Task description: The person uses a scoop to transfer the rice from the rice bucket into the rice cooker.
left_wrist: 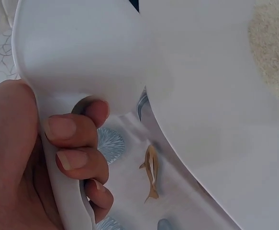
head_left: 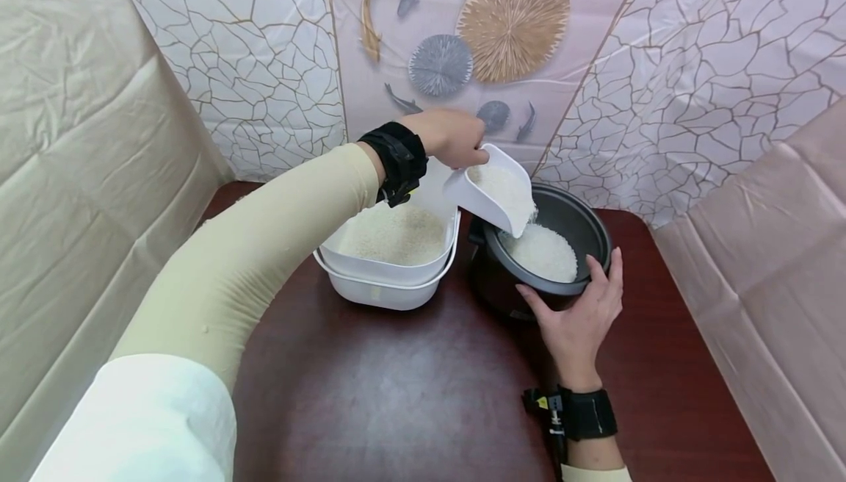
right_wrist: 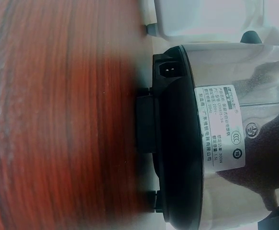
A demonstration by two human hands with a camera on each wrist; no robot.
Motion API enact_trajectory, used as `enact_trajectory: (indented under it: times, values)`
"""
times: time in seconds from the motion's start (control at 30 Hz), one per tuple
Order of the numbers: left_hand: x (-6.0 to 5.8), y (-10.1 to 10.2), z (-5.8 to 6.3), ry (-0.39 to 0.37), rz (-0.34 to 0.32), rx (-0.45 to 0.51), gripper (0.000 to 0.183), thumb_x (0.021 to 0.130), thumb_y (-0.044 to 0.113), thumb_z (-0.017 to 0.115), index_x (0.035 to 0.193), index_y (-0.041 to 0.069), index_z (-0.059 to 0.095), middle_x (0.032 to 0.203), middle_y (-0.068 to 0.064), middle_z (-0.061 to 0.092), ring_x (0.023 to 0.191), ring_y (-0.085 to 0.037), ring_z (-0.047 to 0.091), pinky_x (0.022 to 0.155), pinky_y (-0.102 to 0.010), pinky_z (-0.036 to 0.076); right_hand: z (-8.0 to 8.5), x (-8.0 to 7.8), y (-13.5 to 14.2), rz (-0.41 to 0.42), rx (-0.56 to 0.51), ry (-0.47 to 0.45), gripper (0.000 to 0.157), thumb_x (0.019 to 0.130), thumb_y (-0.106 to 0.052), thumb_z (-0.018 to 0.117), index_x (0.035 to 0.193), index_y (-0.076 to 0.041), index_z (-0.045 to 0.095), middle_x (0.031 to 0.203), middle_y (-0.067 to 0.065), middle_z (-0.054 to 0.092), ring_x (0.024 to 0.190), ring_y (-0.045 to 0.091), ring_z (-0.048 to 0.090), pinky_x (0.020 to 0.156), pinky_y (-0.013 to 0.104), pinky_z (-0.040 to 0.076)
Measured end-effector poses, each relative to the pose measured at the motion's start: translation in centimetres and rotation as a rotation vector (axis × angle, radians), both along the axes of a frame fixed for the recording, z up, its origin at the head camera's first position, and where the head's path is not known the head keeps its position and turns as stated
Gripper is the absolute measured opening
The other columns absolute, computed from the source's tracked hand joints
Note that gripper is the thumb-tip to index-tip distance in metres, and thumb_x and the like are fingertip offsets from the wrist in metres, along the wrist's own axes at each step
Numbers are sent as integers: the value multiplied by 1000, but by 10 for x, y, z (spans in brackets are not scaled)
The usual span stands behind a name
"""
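Observation:
My left hand (head_left: 452,137) grips the handle of a white scoop (head_left: 485,199), its fingers (left_wrist: 74,139) curled round it in the left wrist view. The scoop holds rice and tilts down to the right, its lip over the dark inner pot of a rice cooker (head_left: 581,217). Grains spill from the lip onto a mound of white rice (head_left: 545,253) in the pot. My right hand (head_left: 584,313) rests against the cooker's near right rim, thumb and fingers spread. In the right wrist view the cooker's shiny side carries a label (right_wrist: 220,129); that hand is out of sight there.
Left of the cooker stands a white bin (head_left: 383,291) with rice (head_left: 399,232) in it, partly behind my left forearm. Both stand on a dark red wooden table (head_left: 396,394). Patterned cloth (head_left: 271,48) hangs behind, and beige cloth (head_left: 780,247) hangs at the sides.

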State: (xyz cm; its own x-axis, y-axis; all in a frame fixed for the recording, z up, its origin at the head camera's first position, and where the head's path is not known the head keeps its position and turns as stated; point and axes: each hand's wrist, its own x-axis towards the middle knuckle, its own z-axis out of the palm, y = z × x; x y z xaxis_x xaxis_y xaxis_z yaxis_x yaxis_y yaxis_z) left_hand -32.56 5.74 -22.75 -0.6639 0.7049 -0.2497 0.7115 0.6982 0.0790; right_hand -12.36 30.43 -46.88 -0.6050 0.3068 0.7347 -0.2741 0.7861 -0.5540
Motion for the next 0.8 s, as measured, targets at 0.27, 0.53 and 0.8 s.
enact_trajectory:
  times: [0.27,0.53,0.8]
  values:
    - [4,1,2,32,11,-8,42,106,34,43,80,13,67,80,1,70,79,-18,56,74,-31,42,0,0,1,-2,-4,1,111,68,-75,87,146,-4,52,172,7,27,157,30,26,114,73,20]
    - [4,2,2,45,11,-10,41,106,36,43,86,11,70,83,0,69,86,-20,58,77,-32,42,1,0,1,1,1,2,112,69,-76,85,146,-4,51,172,7,27,157,30,26,113,73,20]
    - [3,3,0,43,17,-21,42,105,36,45,81,13,71,81,1,68,80,-18,56,72,-30,41,2,1,1,0,4,-10,111,68,-75,86,147,-5,51,172,7,27,157,30,26,113,73,20]
